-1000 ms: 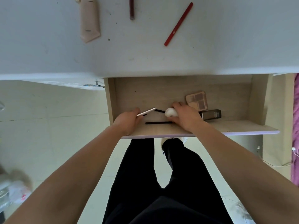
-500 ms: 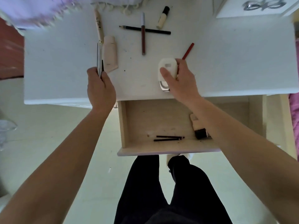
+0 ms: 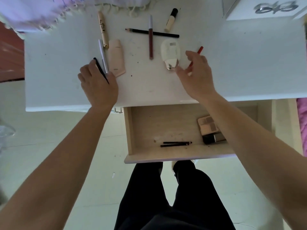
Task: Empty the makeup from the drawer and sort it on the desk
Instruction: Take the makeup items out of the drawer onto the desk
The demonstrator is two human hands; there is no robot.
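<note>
Head view: two black pencils [image 3: 177,142], one palette [image 3: 208,125] in drawer [image 3: 129,130].

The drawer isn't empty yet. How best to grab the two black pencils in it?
From above, pinch the black pencils mid-length, thumb on the near side, fingers on the far: they lie flat, side by side, running left-right in the drawer.

There is a single view, from a wide-angle camera on the person's head. It looks steeply down and slightly forward. The desk [image 3: 249,63] spans the upper part of the frame, with the open drawer [image 3: 127,130] just below it, right of centre. The legs [image 3: 166,196] run off the bottom edge. Both forearms enter from the lower corners, large and close. The left hand [image 3: 98,83] and right hand [image 3: 197,77] lie over the desk, above centre.
</note>
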